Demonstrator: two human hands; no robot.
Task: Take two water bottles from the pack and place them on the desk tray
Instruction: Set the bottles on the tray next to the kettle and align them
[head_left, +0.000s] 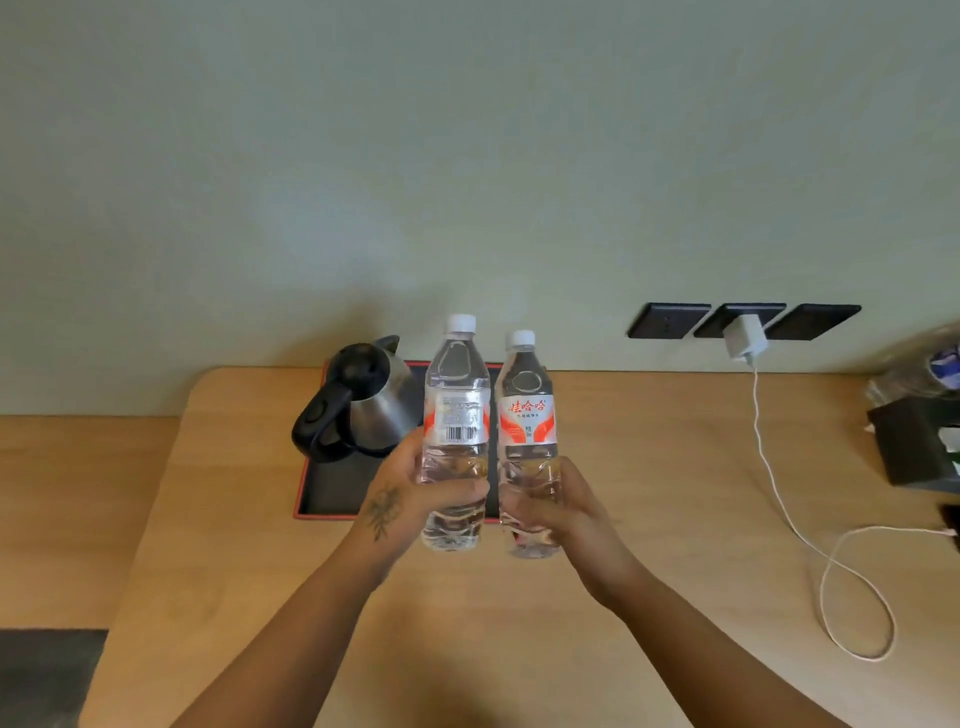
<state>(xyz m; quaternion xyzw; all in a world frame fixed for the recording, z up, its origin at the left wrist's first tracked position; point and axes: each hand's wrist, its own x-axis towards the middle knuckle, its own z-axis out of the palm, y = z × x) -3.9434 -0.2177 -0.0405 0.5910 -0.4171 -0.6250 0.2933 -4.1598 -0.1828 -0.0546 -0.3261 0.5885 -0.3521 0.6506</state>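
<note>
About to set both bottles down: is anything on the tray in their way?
Partly. The kettle stands on the tray's left rear part. The dark floor in front of it shows bare; the right side is hidden behind the bottles, left and right, so I cannot tell there.

We see a steel kettle (366, 400) with a black lid and handle standing upright at the back of the wooden desk (649, 493), close to the pale green wall (467, 156). To the right, a white charger (746, 338) is plugged into the middle of three black wall sockets (743, 321), and its white cable (826, 566) trails down and loops across the desktop. At the right edge sits a dark box (911, 444); we cannot make out what lies behind it.
</note>
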